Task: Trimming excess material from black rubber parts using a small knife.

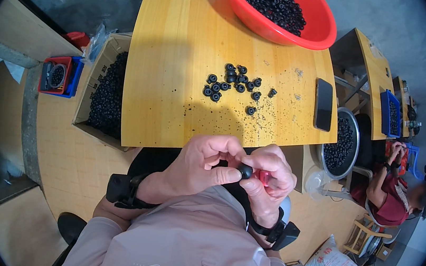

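Observation:
Close to my body, just off the table's near edge, both hands meet around a small round black rubber-like part (245, 171). My left hand (202, 158) pinches it between thumb and fingers from the left. On the other side the thumb and fingers of my right hand (272, 178) are closed against the same part. A small red object (264, 178) also shows within my right hand; its kind is mostly hidden by the fingers. Beyond my hands, several loose black ring-shaped parts (240, 88) lie on the wooden table (172, 75), with black crumbs scattered around them.
A red basin (273, 34) full of black parts stands at the table's far side. A phone (324, 105) lies near the right edge. Left of the table is a cardboard box (89, 88) of parts; to the right, a metal basin (354, 142). Another person (391, 200) sits far right.

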Tool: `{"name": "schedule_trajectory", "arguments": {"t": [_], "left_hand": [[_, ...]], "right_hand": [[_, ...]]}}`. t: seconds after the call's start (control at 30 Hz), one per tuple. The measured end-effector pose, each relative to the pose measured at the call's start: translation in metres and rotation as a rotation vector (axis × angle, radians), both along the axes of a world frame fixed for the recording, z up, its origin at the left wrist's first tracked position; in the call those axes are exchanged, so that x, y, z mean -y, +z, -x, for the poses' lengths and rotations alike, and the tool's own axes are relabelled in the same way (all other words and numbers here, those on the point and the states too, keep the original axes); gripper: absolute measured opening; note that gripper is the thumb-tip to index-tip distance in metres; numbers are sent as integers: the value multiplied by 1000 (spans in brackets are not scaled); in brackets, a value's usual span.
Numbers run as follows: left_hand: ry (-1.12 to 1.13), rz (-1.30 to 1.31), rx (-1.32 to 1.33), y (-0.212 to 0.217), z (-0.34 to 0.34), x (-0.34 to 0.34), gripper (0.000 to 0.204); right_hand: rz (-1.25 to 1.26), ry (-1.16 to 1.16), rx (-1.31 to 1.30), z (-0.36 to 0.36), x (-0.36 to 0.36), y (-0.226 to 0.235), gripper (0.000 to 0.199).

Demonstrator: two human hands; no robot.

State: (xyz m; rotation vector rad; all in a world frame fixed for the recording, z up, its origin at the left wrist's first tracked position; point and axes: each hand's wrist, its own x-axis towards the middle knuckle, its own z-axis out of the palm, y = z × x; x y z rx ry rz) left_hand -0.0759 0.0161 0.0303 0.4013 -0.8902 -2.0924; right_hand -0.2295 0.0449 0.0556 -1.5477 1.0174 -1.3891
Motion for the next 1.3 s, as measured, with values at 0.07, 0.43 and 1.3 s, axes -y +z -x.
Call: {"name": "schedule_trajectory", "arguments": {"t": [0.07, 0.43, 1.3], "left_hand": [[28, 63, 9, -2, -1, 1, 18], [92, 180, 4, 4, -2, 3, 17], [284, 418, 184, 4, 0, 2, 16]], "right_hand": [[46, -5, -50, 0, 1, -1, 27], [49, -66, 60, -3, -5, -12, 20], [34, -55, 105, -4, -3, -14, 18]]}}
